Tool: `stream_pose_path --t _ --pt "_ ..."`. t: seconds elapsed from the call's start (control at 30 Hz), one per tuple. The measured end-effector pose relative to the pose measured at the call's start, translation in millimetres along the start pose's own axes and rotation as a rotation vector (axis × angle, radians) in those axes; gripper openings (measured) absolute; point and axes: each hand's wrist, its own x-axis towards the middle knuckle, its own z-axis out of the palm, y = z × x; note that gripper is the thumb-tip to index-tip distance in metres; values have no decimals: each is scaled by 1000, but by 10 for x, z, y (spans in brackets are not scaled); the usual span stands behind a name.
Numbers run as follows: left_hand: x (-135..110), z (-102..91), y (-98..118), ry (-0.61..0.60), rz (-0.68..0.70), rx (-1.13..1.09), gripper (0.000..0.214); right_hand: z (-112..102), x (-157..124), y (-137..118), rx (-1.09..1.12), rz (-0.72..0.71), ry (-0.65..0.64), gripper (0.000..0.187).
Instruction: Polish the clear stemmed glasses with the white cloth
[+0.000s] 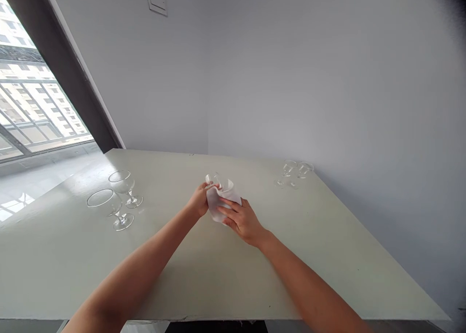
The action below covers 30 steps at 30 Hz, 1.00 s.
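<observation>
Both of my hands meet above the middle of the pale table (204,274). My left hand (198,201) is closed around a small clear glass (212,178), of which only the rim shows above my fingers. My right hand (242,220) grips a white cloth (223,201) that is wrapped against the glass. Most of the glass is hidden by the cloth and my fingers.
Two large clear stemmed glasses (116,197) stand upright at the left of the table. Two small clear glasses (294,172) stand at the far right near the wall. A window lies to the left and grey walls close off the back and right.
</observation>
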Motion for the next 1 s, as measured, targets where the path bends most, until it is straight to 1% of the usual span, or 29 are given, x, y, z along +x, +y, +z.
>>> stream_pose_path --t 0.1,0.2,0.3,0.37,0.43,0.47,0.5,0.53,0.57,0.63,0.67,0.7,0.73,0.8,0.83,0.87,0.93,1.0 --pt "-39 54 -12 -54 -35 -41 26 25 13 22 71 15 9 30" --pt "-79 99 -10 -46 -9 -59 22 -29 32 46 200 70 93 30" --pt "-105 132 -21 -75 -58 -103 27 -60 59 68 398 205 238 29" --pt "-110 154 -32 -99 -89 -173 27 -32 77 114 604 324 332 30" --pt "-104 170 -25 -90 -65 -253 23 17 87 187 805 419 396 33" --pt "-96 172 -7 -72 -37 -289 20 37 86 226 866 454 412 33" --pt "-87 168 22 -48 -6 -319 18 49 81 262 882 479 415 33" --pt "-78 159 63 -19 31 -338 17 48 71 291 847 492 388 33" --pt "-72 144 113 11 79 -341 16 34 57 311 766 487 322 33" --pt "-75 112 221 66 220 -285 19 -28 30 314 501 430 138 31" --pt "-89 102 266 91 304 -224 25 -69 22 297 345 389 78 28" --pt "-111 100 297 116 388 -147 33 -111 21 270 196 353 67 25" --pt "-143 111 308 135 458 -60 42 -148 30 235 74 328 104 21" --pt "-223 178 268 137 526 107 56 -197 78 153 -61 296 246 20" --pt "-267 232 221 114 526 174 60 -204 113 114 -74 278 289 23" --pt "-308 296 162 82 514 227 62 -198 151 83 -66 262 301 26" --pt "-370 436 40 30 488 315 63 -156 226 58 -39 250 267 27" --pt "-390 553 -49 19 495 430 63 -104 282 100 -39 276 221 18"
